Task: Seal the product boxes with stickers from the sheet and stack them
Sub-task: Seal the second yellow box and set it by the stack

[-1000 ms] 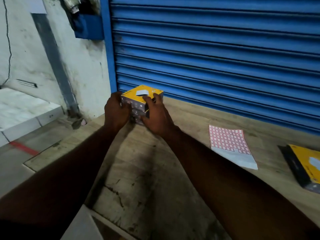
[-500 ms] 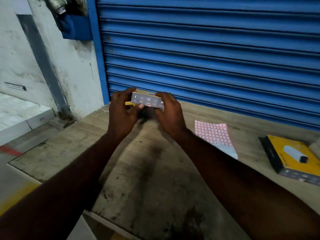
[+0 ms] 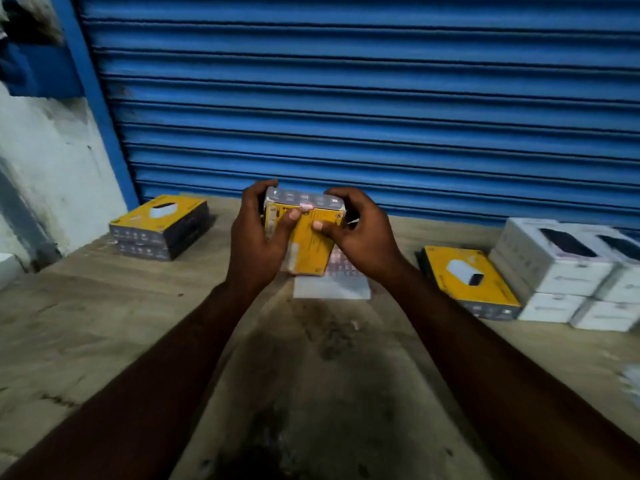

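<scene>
Yellow product box [image 3: 311, 249]: held above the surface [image 3: 104, 341], tilted, grey end uppermost, with a small pink-edged sticker [image 3: 306, 206] across its top edge.
Left hand [image 3: 256, 237]: fingers curled round the box's left side, thumb pressing the yellow face.
Right hand [image 3: 363, 237]: fingers curled round the right side, thumb likewise.
Sticker sheet [image 3: 332, 287]: beneath the box, partly hidden.
Stack of two yellow boxes [image 3: 159, 225]: left of the box.
Single yellow box [image 3: 464, 275]: right of the box.
White boxes [image 3: 554, 268]: further right.
Blue shutter [image 3: 346, 98]: behind the box.

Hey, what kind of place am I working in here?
Probably a shop's storeroom or packing spot: a blue roller shutter behind a rough wooden bench, with stacked yellow product boxes and white boxes on it.
</scene>
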Demonstrator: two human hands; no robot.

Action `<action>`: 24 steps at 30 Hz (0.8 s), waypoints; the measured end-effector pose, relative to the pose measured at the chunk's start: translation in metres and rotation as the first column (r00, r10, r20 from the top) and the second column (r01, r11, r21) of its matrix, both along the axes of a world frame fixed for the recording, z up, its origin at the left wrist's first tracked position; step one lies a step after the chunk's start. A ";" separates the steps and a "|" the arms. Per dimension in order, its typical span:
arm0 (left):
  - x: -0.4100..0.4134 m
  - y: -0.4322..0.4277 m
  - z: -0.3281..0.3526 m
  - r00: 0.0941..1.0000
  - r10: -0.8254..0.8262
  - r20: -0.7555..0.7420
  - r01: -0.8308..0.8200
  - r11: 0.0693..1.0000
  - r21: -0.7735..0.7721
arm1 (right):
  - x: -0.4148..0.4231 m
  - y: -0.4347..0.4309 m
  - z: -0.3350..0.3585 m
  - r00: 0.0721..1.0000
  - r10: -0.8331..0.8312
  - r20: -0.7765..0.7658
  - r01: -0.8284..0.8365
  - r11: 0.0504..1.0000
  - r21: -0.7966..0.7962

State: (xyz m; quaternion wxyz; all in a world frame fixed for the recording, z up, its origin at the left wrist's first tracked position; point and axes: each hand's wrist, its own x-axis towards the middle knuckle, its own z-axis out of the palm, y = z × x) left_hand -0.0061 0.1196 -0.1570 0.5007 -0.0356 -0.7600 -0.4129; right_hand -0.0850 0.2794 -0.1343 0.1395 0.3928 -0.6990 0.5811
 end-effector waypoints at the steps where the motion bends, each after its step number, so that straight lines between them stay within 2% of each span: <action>1: -0.006 0.009 0.000 1.000 -0.004 -0.014 0.004 1.000 0.011 | -0.004 0.009 0.001 1.000 -0.016 -0.004 0.016 1.000 -0.003; 7: -0.033 0.051 -0.006 1.000 -0.020 -0.015 0.021 0.997 0.081 | -0.021 0.047 -0.002 0.982 -0.126 -0.142 0.133 0.990 0.043; 13: -0.042 0.059 -0.015 0.998 -0.058 -0.032 0.061 0.993 0.104 | -0.032 0.060 0.011 0.964 -0.120 -0.237 0.165 0.969 0.181; 24: -0.034 0.057 -0.013 0.996 -0.051 -0.077 0.057 0.996 0.071 | -0.022 0.055 0.011 0.972 -0.073 -0.225 0.093 0.993 0.077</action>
